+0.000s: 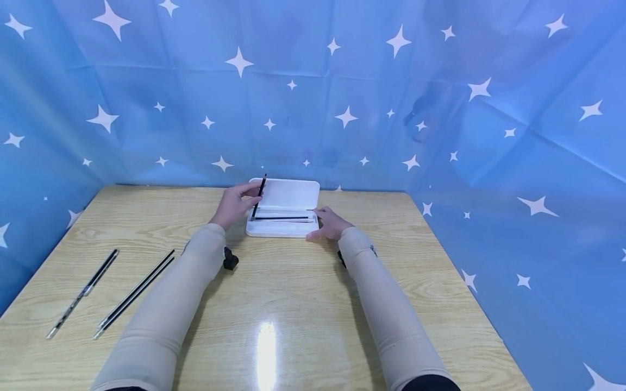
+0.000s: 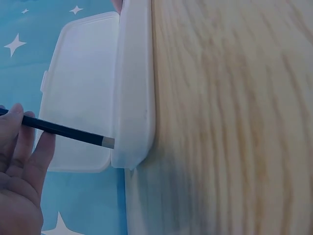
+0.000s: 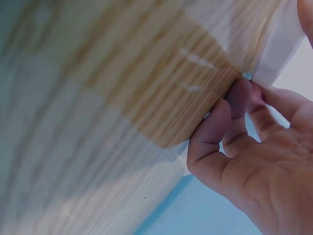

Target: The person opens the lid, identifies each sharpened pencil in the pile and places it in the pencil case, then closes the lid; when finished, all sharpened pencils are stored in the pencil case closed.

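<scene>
My left hand point(image 1: 236, 205) pinches a dark pencil point(image 1: 260, 195) between thumb and fingers. The pencil slants over the left side of a white pencil case point(image 1: 281, 231), which lies with its lid point(image 1: 290, 193) folded back. In the left wrist view, the pencil's pale end point(image 2: 108, 142) meets the case's edge. Inside the case, several pencils point(image 1: 286, 219) lie crosswise. My right hand point(image 1: 331, 224) grips the case's right end, thumb in front and fingers behind; the right wrist view shows those curled fingers point(image 3: 210, 129) close to the tabletop.
To the left on the wooden table point(image 1: 293, 288) lie two dark pencils side by side point(image 1: 134, 296) and, farther left, more slim pencils overlapping end to end point(image 1: 83, 293). A blue star-patterned cloth point(image 1: 313, 108) hangs behind the table and along its sides.
</scene>
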### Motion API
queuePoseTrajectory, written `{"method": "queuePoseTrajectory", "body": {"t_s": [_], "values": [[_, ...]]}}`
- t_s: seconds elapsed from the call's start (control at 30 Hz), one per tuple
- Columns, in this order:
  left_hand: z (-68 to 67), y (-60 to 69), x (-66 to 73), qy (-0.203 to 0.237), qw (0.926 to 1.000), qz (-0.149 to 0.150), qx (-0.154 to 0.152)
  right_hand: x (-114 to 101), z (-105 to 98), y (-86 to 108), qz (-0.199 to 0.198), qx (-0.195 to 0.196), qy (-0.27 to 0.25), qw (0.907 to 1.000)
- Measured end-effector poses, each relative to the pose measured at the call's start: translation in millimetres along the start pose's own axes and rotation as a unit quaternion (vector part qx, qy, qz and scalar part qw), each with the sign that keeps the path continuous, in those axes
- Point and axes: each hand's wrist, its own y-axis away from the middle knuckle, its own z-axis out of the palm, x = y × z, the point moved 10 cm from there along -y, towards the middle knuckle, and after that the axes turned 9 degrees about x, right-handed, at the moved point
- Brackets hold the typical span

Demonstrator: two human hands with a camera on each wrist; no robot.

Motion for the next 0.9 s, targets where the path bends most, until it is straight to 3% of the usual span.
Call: {"method": "queuePoseTrajectory", "body": {"t_s": [0.23,0.47,0.67,0.9], "values": [[7.1,-1.7,9.6,-0.032,0.9991,0.012,-0.024,0.4,-1.0,-1.5,0.003,-0.001,-0.003,1.0],[5.5,0.0,6.1,-0.03,0.9989,0.005,-0.036,0.8,-0.5,-1.3,0.002,0.001,-0.009,1.0],[-8.0,2.4,0.7,-0.008,0.9993,0.005,-0.037,-4.3,-2.9,4.5,-0.011,0.003,-0.006,0.9999],[-29.2,7.9,-4.4,-0.022,0.9992,-0.009,-0.031,-5.2,-2.9,5.6,-0.017,0.002,-0.004,0.9998]]}}
